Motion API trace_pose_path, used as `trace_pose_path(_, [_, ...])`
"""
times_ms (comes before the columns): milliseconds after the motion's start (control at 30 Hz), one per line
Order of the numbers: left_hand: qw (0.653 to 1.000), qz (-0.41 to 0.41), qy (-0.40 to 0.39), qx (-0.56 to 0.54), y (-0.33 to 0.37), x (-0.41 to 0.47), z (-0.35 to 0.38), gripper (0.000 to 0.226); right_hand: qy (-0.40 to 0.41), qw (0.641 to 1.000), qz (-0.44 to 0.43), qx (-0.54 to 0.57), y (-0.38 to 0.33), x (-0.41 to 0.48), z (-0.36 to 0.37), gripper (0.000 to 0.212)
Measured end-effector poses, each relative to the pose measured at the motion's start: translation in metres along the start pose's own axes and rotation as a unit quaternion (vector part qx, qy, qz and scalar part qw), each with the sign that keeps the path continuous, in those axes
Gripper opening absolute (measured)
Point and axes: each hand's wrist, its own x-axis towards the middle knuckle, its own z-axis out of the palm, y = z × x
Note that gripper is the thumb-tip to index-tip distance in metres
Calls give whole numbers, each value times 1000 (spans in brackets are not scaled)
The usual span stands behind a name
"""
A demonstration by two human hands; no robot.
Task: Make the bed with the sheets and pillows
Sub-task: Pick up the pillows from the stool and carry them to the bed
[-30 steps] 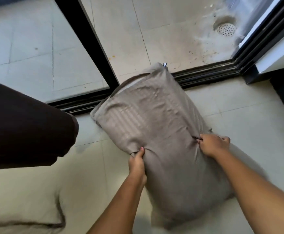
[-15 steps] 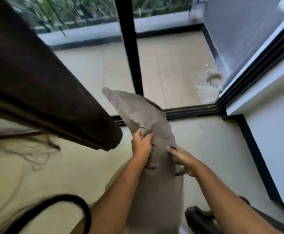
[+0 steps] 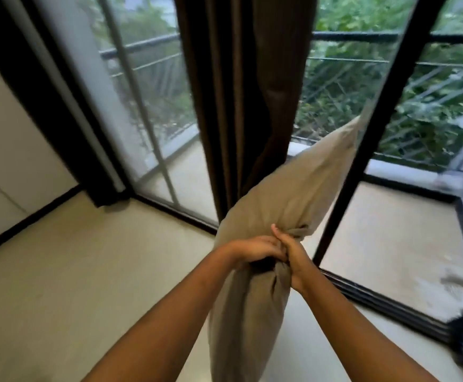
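- Beside the curtain (image 3: 241, 106), left hand (image 3: 252, 250) and right hand (image 3: 293, 256) clench their fingers (image 3: 273, 245) on the pillow (image 3: 288, 194), bunching its cover.
- Swung carelessly, its far corner could snag the curtain.

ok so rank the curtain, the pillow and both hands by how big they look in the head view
1. curtain
2. pillow, though it is nearer the camera
3. left hand and right hand: they look alike, so no ranking
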Motion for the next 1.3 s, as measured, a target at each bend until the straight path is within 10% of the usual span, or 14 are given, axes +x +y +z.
trace_pose_path(200, [977, 33, 110, -178, -83, -162, -105, 22, -116, 988, 31, -99, 28, -23, 142, 37])
trace_pose_path(333, [786, 20, 535, -310, -169, -281, -163, 11, -211, 967, 41, -134, 53, -46, 239, 61])
trace_pose_path(400, [719, -54, 613, -323, -228, -347, -180, 16, -262, 953, 57, -143, 70, -66, 296, 64])
trace_pose_path(667, [660, -122, 582, -459, -377, -542, -197, 99, -440, 867, 97, -214, 143, -142, 500, 50])
trace_pose_path(933, [545, -31, 677, -494, -406, -662, -217, 70, -574, 748, 108, -314, 231, -204, 628, 7])
trace_pose_path(1100, [500, -84, 719, -475, -421, -695, -220, 52, -666, 622, 14, -412, 284, -235, 711, 62])
trace_pose_path(1300, [350, -118, 786, -495, -465, -748, -237, 64, -759, 514, -19, -400, 330, -249, 804, 54])
